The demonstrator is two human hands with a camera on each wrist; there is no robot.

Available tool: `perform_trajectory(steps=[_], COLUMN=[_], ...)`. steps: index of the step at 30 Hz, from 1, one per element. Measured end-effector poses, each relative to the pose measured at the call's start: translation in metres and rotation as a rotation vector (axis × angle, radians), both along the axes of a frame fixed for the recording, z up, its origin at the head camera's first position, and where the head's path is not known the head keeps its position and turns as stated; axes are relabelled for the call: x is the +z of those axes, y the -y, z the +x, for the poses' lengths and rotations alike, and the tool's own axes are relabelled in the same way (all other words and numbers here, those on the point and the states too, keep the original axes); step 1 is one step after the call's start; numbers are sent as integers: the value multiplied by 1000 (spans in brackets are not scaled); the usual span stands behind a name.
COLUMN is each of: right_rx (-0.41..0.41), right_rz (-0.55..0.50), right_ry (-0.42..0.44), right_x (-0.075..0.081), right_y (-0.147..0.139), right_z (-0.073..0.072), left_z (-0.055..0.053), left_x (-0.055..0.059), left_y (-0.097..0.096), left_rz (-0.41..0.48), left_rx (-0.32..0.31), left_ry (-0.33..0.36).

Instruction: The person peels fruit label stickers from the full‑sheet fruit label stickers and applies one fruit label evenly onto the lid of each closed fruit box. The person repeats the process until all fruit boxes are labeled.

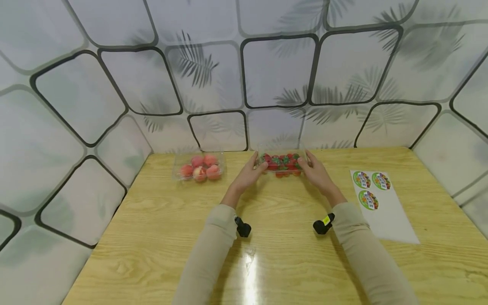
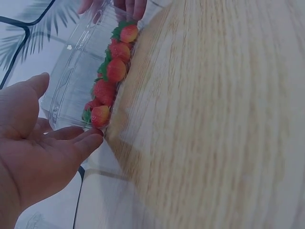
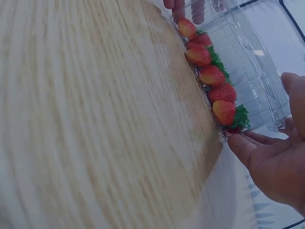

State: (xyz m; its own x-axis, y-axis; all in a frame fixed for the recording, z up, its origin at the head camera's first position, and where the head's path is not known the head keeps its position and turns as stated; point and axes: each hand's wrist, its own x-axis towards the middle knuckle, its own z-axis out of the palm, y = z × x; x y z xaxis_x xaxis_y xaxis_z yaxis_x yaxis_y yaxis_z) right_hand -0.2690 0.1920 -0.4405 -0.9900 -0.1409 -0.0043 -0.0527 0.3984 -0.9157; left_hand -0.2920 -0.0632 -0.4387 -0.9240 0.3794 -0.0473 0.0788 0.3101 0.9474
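A clear plastic clamshell box (image 1: 281,168) of strawberries is between my two hands at the back of the table. Red strawberries (image 2: 116,70) with green leaves lie in a row along its bottom. My left hand (image 1: 248,173) holds the box's left end, fingertips low by its bottom corner and thumb higher up. My right hand (image 1: 315,173) holds the opposite end in the same manner, as the right wrist view shows of the hand (image 3: 276,155). The fingers behind the box are partly hidden.
Left of the hands stands another clear plastic box (image 1: 177,167) with several peaches (image 1: 200,173). To the right lies a white sheet (image 1: 392,220) bearing three round fruit stickers (image 1: 368,200). A patterned wall (image 1: 278,72) rises behind the wooden table (image 1: 152,237).
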Motion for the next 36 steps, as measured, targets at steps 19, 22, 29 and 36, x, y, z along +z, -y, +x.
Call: perform_trajectory(steps=[19, 22, 29, 36], right_rx=[3, 4, 31, 17], right_rz=[-3, -2, -18, -2], right_ry=[-8, -5, 23, -1], right_x=[-7, -6, 9, -4], right_y=[0, 0, 2, 0], right_z=[9, 11, 24, 23], left_z=[13, 15, 21, 23], left_x=[1, 1, 4, -1], left_y=[2, 1, 2, 3], left_rz=[7, 7, 1, -6], left_rx=[10, 11, 4, 21], left_ry=[27, 28, 33, 11])
